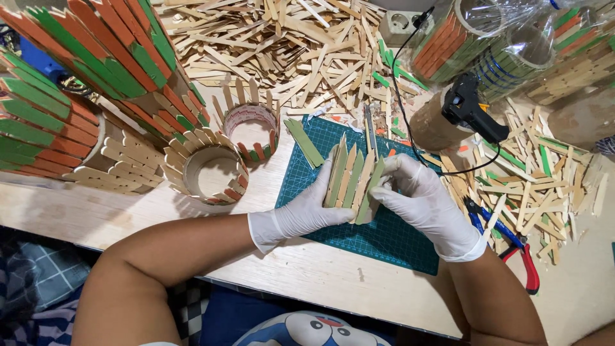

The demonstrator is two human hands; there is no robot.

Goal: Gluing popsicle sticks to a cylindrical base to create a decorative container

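Gripping a cylinder clad in pointed green and plain wooden craft sticks [351, 178], the white-gloved left hand [312, 208] and white-gloved right hand [419, 195] close on its two sides above the dark green gridded cutting mat [391, 234], near a black glue gun [471, 109].

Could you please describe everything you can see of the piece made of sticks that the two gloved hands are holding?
The stick-covered piece is a curved row of flat wooden craft sticks standing side by side, alternating green and bare wood, with pointed upper ends. It stands roughly upright, over the green cutting mat. The left hand grips its left side and the right hand presses the rightmost green stick; both wear white gloves. Whatever lies beneath the sticks is hidden.
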